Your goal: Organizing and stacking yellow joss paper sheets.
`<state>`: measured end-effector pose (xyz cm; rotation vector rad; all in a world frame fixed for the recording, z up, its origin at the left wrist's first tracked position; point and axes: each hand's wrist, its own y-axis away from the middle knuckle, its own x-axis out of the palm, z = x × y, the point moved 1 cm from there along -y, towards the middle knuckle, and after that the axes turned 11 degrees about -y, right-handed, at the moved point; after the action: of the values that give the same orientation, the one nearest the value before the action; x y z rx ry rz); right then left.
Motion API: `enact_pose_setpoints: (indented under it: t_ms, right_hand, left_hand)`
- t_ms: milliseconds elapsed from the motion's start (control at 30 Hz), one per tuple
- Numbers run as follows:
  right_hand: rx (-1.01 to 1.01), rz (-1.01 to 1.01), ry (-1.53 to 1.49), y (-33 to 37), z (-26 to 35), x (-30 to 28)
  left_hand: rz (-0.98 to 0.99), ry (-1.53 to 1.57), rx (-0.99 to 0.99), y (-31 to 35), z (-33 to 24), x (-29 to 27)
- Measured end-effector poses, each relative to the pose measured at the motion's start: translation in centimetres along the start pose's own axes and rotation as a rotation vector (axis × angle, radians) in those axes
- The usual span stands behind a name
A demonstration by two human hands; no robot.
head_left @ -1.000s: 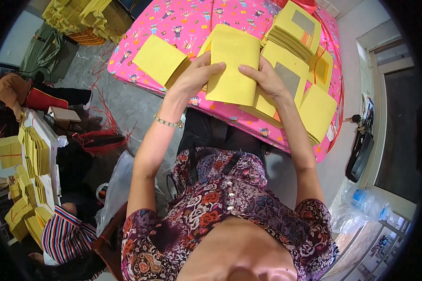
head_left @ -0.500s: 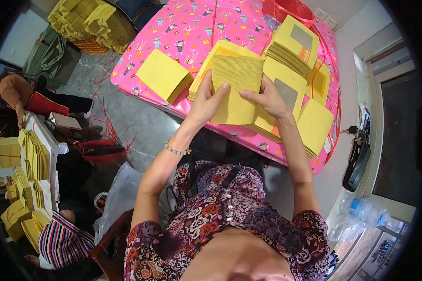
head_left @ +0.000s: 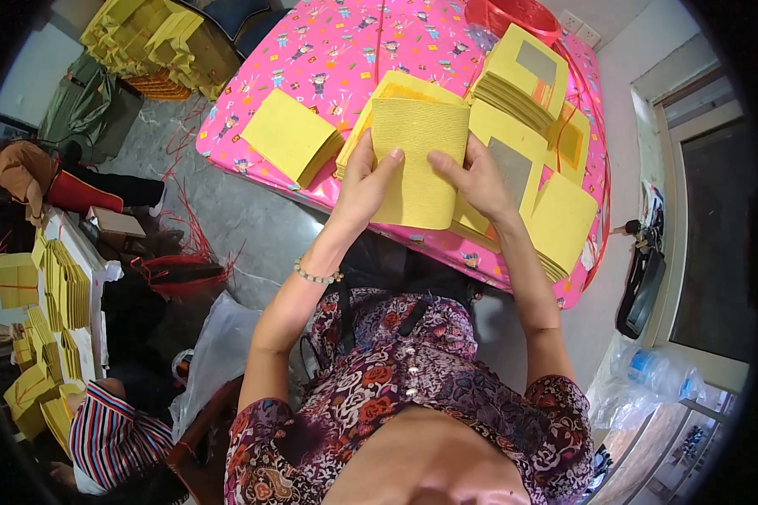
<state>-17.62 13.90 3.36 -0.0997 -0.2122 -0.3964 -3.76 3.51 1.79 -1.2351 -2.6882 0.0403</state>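
Note:
Between my two hands is a small stack of yellow paper sheets, its ribbed face toward me and its top edge slightly bowed. My left hand grips the left side, thumb on the face and fingers behind. On the right side my right hand holds it the same way. Behind the held sheets, a yellow stack with orange print lies partly hidden on the table. Under my right wrist are sheets bearing a grey square. A plain yellow stack rests to the left of my hands.
A pink patterned cloth covers the table. More yellow stacks and a red basin are on its right side. At left, people sit by a white table of yellow bundles. Red strings lie on the floor.
The held yellow sheets have turned more squarely toward me and shifted slightly down and left. Both hands keep their grip on the sides.

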Motion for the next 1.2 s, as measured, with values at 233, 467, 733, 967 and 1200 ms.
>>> enact_pose_setpoints:
  t_ms: [233,467,733,967,1200]
  right_hand:
    - [-0.042,-0.159,-0.025,-0.7,-1.4,0.4]
    - [-0.101,-0.196,-0.111,-1.4,-1.4,0.1]
    - [0.006,-0.151,0.0,-0.8,-1.2,-0.4]
    - [0.221,-0.093,0.105,0.2,-0.1,-0.1]
    - [0.246,-0.04,0.174,0.0,-0.1,-0.1]
  left_hand:
    - [0.008,0.032,-0.055,0.0,0.3,-0.7]
    - [0.026,0.052,-0.132,0.3,0.5,-1.6]
    - [0.093,0.074,-0.197,0.5,0.2,-2.2]
    - [0.129,0.073,-0.184,0.1,-0.2,-2.5]
    - [0.112,0.071,-0.272,-0.4,0.0,-2.7]
